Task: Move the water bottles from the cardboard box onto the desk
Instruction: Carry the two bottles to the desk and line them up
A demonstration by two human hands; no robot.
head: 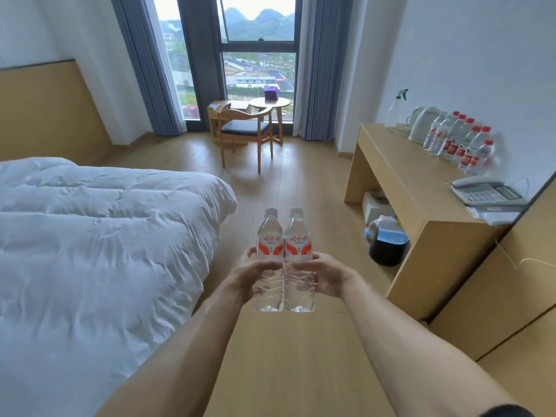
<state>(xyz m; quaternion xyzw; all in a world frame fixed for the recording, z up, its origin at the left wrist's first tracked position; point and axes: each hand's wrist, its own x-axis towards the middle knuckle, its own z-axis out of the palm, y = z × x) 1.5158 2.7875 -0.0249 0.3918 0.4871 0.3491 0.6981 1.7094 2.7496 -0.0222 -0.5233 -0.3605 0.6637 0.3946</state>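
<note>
Both arms stretched forward over the floor (288,182); left hand (249,273) curled round the left bottle (270,257), right hand (323,276) curled round the right bottle (298,257); each grip sits at the lower half, just under the label; the two bottles upright, side by side and touching, white caps up, red-and-white labels facing the camera, water clear; both held in the air, well apart from the counter (400,182); counter stands along the right wall; on its far part a cluster of red-capped bottles (463,142), close-packed, somewhat blurred, so their number cannot be told; a white kettle (424,126) just beyond them and a spray bottle (398,105) near the wall; a phone (487,192) on the near part of the counter, papers just beside it; under the counter a dark bin (386,248) with a blue-and-white bag in it, and a white box (373,207) behind; bed (99,236) with white duvet to the left; a wooden chair (243,130) and a small round table (269,103) by the window (258,40), a purple thing on the table; grey-blue curtains either side
</note>
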